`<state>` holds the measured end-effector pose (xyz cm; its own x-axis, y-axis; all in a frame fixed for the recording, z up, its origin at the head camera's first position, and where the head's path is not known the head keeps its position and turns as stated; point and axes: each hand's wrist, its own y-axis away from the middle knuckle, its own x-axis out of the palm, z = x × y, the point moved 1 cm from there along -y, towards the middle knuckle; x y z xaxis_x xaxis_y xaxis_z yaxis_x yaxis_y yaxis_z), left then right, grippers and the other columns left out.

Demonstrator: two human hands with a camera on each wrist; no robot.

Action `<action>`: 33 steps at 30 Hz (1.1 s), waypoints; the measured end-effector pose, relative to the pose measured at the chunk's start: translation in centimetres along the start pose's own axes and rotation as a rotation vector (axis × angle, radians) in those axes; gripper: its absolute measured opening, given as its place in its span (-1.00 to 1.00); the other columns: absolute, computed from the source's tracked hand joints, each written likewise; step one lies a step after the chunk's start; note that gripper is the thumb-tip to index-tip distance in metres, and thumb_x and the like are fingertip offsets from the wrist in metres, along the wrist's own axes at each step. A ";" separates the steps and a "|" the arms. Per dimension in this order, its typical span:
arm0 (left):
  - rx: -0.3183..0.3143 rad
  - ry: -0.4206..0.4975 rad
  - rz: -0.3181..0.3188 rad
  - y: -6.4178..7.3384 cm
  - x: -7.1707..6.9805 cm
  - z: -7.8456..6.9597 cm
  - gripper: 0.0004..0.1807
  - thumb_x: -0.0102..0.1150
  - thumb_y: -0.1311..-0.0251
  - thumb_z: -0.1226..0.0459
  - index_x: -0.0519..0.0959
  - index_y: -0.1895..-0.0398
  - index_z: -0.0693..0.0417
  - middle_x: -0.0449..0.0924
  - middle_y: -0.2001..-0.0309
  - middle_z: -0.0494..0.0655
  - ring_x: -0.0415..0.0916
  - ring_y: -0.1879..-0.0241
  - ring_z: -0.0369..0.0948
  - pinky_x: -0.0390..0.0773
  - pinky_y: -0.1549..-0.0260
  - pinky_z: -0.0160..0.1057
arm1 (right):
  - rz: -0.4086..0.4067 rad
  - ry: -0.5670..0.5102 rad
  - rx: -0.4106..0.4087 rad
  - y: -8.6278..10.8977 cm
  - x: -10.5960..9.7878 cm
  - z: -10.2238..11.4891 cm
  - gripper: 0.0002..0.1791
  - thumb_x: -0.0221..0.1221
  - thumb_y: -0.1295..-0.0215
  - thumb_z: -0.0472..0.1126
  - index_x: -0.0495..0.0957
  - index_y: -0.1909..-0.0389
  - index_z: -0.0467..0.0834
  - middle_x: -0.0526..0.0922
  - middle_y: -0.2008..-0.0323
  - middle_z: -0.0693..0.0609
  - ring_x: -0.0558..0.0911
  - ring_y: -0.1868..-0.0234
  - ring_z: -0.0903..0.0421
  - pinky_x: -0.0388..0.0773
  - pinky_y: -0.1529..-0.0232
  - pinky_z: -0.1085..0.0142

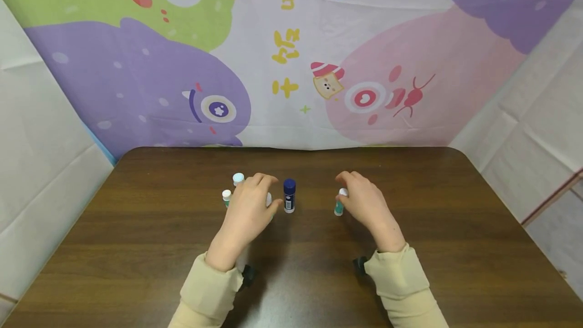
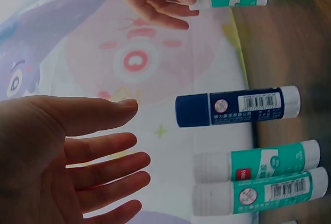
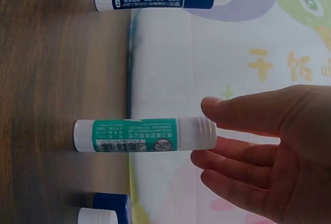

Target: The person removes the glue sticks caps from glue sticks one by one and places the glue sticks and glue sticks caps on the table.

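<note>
My left hand hovers by a group of glue sticks, thumb and fingers apart with nothing between them. Two green glue sticks with white caps, one a green glue stick, stand side by side in the left wrist view. To their right a navy glue stick stands upright, touched by neither hand. My right hand is at the white cap of another green glue stick, upright on the table. Its thumb and fingers lie loosely either side of that cap; whether they touch it is unclear.
White caps show behind my left hand on the brown table. Beyond the right-hand stick, a blue object and a white end are partly in view. A cartoon-printed cloth hangs at the table's back edge.
</note>
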<state>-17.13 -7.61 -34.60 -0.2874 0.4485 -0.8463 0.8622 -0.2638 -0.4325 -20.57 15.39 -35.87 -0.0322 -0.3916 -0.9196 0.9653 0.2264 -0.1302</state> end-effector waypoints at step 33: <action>0.017 -0.029 0.140 -0.1 2.4 -0.9 -0.60 0.27 -0.03 0.14 0.52 0.07 0.10 0.55 0.21 -0.05 0.52 0.20 -0.07 0.46 0.20 -0.09 | 0.065 -0.057 -0.090 0.2 0.0 1.1 -0.88 0.24 -0.07 -0.28 0.54 0.35 -0.18 0.58 0.41 0.03 0.51 0.43 0.13 0.46 0.36 0.24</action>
<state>-17.50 -5.71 -36.30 -0.1772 0.3817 -0.9071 0.8876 -0.3363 -0.3149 -20.07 14.44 -35.51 0.0467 -0.4230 -0.9049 0.9375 0.3313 -0.1065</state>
